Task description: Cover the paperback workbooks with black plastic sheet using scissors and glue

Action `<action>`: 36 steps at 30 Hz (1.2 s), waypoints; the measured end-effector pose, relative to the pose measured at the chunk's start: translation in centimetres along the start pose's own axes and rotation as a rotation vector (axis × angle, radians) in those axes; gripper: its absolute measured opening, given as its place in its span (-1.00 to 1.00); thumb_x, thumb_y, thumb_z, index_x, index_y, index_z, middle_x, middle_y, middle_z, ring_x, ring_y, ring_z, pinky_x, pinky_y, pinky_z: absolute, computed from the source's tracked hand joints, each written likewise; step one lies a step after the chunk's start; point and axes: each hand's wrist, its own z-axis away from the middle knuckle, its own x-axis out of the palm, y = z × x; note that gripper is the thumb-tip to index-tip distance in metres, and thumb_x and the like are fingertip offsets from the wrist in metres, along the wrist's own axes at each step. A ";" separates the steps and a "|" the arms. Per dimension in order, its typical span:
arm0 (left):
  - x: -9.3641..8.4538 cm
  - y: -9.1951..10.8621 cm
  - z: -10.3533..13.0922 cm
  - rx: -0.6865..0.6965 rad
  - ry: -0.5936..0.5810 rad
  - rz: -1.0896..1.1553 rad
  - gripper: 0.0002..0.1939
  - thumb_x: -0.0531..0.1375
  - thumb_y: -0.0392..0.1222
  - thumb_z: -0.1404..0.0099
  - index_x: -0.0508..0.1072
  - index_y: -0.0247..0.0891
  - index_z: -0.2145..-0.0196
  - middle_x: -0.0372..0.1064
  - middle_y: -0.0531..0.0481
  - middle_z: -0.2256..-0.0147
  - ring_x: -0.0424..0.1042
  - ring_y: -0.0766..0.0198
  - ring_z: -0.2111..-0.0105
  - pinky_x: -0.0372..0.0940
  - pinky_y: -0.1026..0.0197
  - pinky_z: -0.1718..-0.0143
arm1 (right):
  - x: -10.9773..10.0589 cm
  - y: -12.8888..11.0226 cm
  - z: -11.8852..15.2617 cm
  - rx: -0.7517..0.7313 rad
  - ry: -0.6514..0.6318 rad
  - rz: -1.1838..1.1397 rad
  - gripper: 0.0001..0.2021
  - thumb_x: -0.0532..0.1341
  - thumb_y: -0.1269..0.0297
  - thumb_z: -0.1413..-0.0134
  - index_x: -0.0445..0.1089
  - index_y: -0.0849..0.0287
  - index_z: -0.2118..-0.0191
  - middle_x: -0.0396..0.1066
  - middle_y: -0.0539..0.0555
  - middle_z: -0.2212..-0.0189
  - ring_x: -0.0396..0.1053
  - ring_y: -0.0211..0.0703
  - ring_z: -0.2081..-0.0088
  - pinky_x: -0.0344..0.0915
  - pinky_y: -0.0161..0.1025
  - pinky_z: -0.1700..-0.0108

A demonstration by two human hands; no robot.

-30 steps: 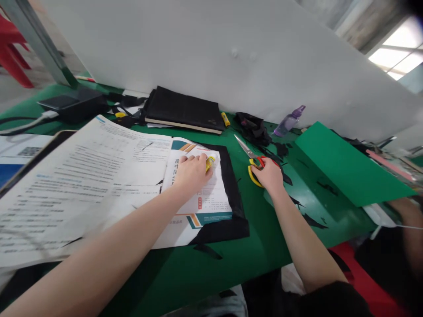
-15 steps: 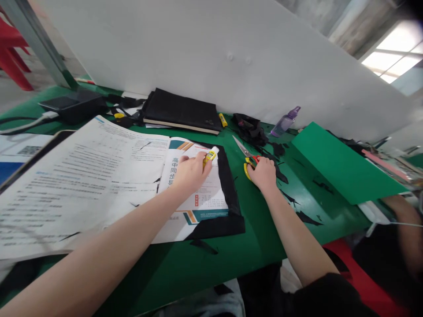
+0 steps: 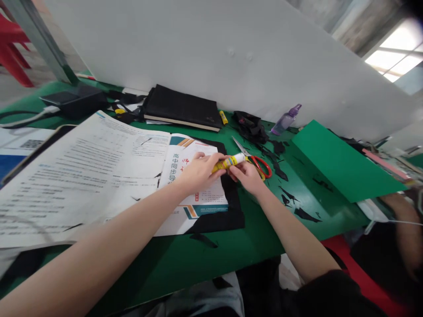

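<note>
My left hand (image 3: 200, 174) grips a yellow glue stick (image 3: 223, 164) with a white end, above the right part of an open book (image 3: 82, 176). My right hand (image 3: 247, 175) has its thumb and fingers closed at the white end of the same glue stick. Just behind my right hand lies a pair of scissors (image 3: 262, 166) with red and yellow handles, its blades pointing away. Black sheet material (image 3: 218, 223) borders the book's printed cover (image 3: 205, 198). Part of the cover is hidden under my left hand.
A black notebook (image 3: 185, 108), a small yellow tube (image 3: 224, 117), crumpled black material (image 3: 249, 125) and a purple spray bottle (image 3: 287, 119) stand along the grey partition (image 3: 198, 53). Black scraps (image 3: 306, 215) litter the green table (image 3: 264, 237). A green board (image 3: 343, 163) and another person's arm (image 3: 403, 215) are at right.
My right hand has let go of the scissors and moved left onto the glue stick. My left hand has shifted right with the glue stick, which now lies more level.
</note>
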 end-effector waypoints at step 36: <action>-2.7 3.5 8.7 -0.026 -0.143 -0.274 -0.71 -0.07 -0.27 -0.43 0.44 -0.23 0.22 0.51 -0.03 0.17 0.47 0.21 0.13 0.33 0.03 -0.04 | -3.0 3.1 -1.9 0.102 0.612 -0.021 -0.44 0.16 -0.22 0.01 0.26 0.14 0.06 0.20 -0.05 0.45 0.25 -0.24 0.42 0.28 -0.24 0.33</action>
